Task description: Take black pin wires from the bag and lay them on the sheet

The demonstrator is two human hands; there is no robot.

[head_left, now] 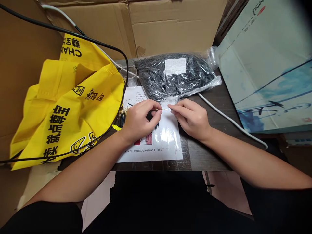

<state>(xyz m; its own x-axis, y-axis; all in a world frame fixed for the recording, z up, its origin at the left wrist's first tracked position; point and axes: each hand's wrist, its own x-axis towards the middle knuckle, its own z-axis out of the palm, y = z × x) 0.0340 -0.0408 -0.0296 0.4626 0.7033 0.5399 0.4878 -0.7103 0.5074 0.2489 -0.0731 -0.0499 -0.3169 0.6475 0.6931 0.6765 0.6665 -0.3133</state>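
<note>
Above a printed white sheet (172, 151), my left hand (142, 118) pinches a thin gold-coloured pin (165, 110) that points right from its fingertips. Just to the right, my right hand (191, 118) has its thumb and index finger close together around a tiny dark piece, too small to make out. A small gap separates the two hands. Black pieces with gold tips (122, 118) lie in a pile on the sheet, partly hidden behind my left hand.
Behind the hands lies a clear bag of black parts (158, 79), between two clear plastic cups (131, 78). A yellow bag (97, 87) and black cable (107, 46) are at left. A white cable (229, 118) and pale box (273, 71) stand right.
</note>
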